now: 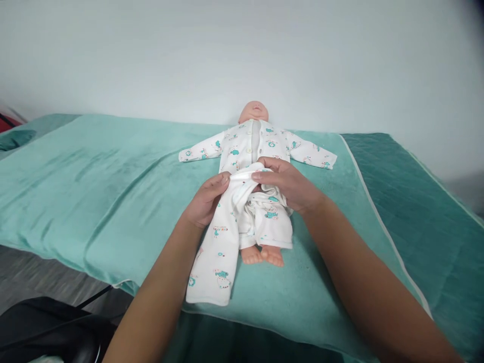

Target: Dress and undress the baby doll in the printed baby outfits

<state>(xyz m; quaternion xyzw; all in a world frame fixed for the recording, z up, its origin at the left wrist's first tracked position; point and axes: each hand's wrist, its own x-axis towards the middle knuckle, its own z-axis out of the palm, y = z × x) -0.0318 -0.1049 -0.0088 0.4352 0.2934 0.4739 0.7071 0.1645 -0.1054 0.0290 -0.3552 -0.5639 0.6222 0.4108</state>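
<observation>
A baby doll (254, 112) lies on its back, head toward the wall, in a white printed long-sleeved top (234, 151) with its front partly unfastened and both sleeves spread. Matching white pants (214, 262) are bunched over its legs. One pant leg stretches flat toward me at the left, looking empty; the doll's bare feet (261, 255) poke out beside it. My left hand (208, 197) pinches the waistband at its left edge. Gripping the same waistband farther right is my right hand (289, 182), thumb on top. Bunched cloth hides the doll's legs.
A light green blanket (113, 171) covers the bed under the doll. Darker green quilted bedding (412, 201) shows at the right. Behind the bed stands a white wall (170, 55). A black chair-like object (53, 327) is at the lower left, near the bed's edge.
</observation>
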